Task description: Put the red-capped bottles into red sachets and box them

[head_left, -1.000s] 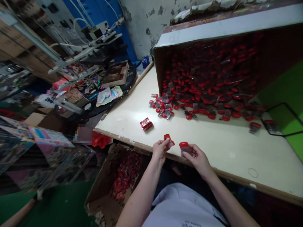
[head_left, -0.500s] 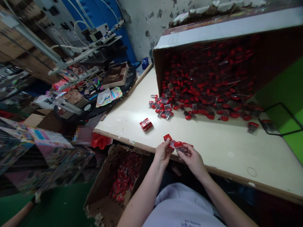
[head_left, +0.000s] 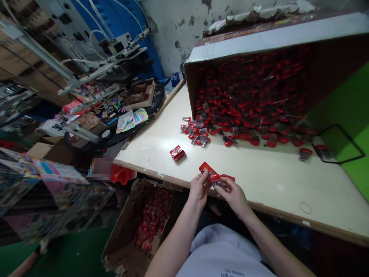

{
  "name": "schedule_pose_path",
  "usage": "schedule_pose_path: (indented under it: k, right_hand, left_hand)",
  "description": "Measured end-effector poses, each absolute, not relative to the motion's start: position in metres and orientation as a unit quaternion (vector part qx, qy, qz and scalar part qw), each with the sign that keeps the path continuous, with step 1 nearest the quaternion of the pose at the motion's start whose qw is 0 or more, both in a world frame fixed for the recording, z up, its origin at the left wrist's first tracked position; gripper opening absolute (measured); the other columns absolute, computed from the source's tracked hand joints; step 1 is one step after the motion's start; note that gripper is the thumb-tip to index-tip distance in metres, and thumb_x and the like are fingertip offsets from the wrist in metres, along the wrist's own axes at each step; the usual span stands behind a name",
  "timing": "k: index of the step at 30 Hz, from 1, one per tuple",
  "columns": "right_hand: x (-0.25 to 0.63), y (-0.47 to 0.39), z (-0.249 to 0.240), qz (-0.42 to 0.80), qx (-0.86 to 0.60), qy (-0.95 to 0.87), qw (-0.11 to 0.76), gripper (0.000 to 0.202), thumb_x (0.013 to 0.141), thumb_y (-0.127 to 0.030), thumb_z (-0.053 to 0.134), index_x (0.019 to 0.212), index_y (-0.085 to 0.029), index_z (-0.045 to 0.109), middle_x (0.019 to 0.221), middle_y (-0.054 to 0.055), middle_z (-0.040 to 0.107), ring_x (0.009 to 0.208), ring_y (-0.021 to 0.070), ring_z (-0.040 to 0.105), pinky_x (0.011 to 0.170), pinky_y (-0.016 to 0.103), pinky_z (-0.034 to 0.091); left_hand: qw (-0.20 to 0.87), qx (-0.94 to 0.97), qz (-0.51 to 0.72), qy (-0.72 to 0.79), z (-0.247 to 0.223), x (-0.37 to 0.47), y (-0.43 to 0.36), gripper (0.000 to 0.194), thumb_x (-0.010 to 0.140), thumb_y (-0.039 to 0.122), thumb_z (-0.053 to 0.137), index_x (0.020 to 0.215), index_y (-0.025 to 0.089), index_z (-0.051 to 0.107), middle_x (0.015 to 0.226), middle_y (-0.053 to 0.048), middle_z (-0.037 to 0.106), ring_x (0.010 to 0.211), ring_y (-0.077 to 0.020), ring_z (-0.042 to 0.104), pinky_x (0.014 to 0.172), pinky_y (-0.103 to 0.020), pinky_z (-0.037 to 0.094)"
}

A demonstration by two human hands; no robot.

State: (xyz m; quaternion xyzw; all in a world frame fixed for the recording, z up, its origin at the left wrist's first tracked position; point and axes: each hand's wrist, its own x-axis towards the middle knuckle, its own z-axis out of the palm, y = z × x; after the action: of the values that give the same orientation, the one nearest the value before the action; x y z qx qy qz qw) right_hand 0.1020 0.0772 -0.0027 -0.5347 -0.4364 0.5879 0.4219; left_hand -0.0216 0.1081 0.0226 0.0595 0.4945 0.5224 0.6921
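Note:
Near the front edge of the table, my left hand (head_left: pixel 199 187) pinches a small red printed card or sleeve (head_left: pixel 205 167). My right hand (head_left: pixel 234 194) is closed on a small clear pack with a red top (head_left: pixel 214 178), which meets the card between the two hands. Exactly how card and pack overlap is too small to tell. More red cards (head_left: pixel 230 177) show on the table just behind my right fingers. A small stack of red printed cards (head_left: pixel 177 153) lies to the left, beyond my left hand.
A large carton (head_left: pixel 248 42) lies on its side on the white table (head_left: pixel 259 165), spilling red-topped packs. Below the front edge stands an open cardboard box (head_left: pixel 121 227) of red packs. A machine (head_left: pixel 115 57) is at left. Another person's hand (head_left: pixel 43 246) shows lower left.
The red card in my left hand now shows more of its length and lies against the red-topped pack. The pack has shifted slightly left and down. Both arms stay nearly in place.

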Motion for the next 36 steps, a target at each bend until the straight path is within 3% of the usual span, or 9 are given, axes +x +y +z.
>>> schedule_pose_path:
  k: [5,15,22,28,36]
  right_hand:
    - [0.104,0.078,-0.004,0.568,-0.538,-0.443,0.437,0.031,0.072,-0.037,0.069,0.099,-0.022,0.062,0.089,0.004,0.070,0.082,0.0209,0.067,0.075,0.032,0.054]
    - [0.110,0.080,0.012,0.670,-0.490,-0.380,0.409,0.035,0.076,-0.045,0.065,0.101,-0.021,0.065,0.084,0.003,0.068,0.073,0.0184,0.064,0.057,0.026,0.052]
    - [0.106,0.083,0.005,0.577,-0.539,-0.465,0.400,0.034,0.071,-0.044,0.069,0.098,-0.023,0.066,0.081,0.005,0.069,0.074,0.0231,0.066,0.064,0.034,0.055]
    - [0.105,0.086,0.002,0.611,-0.521,-0.427,0.415,0.035,0.068,-0.045,0.072,0.087,-0.022,0.053,0.068,-0.001,0.065,0.062,0.0171,0.064,0.058,0.029,0.052]
    - [0.107,0.088,0.016,0.703,-0.479,-0.324,0.414,0.043,0.068,-0.043,0.073,0.093,-0.021,0.046,0.068,-0.004,0.063,0.056,0.0107,0.059,0.050,0.020,0.044]
  left_hand:
    - [0.691,0.118,0.498,0.510,0.023,-0.021,0.103,0.035,0.057,0.036,0.080,0.076,0.010,0.068,0.074,-0.007,0.068,0.060,-0.0111,0.058,0.063,-0.024,0.042]
    - [0.733,0.172,0.462,0.469,0.021,-0.028,0.102,0.035,0.058,0.038,0.079,0.078,0.010,0.071,0.080,-0.011,0.069,0.067,-0.0143,0.060,0.068,-0.026,0.043]
    - [0.711,0.171,0.463,0.501,0.015,-0.028,0.100,0.033,0.058,0.035,0.079,0.077,0.010,0.072,0.077,-0.011,0.070,0.068,-0.0152,0.061,0.069,-0.027,0.044]
    - [0.721,0.168,0.454,0.496,0.021,-0.031,0.103,0.036,0.057,0.039,0.079,0.077,0.010,0.072,0.080,-0.010,0.069,0.066,-0.0131,0.060,0.067,-0.025,0.043]
    - [0.746,0.166,0.439,0.472,0.024,-0.031,0.101,0.037,0.060,0.041,0.078,0.078,0.009,0.071,0.077,-0.010,0.069,0.061,-0.0118,0.058,0.064,-0.025,0.043]
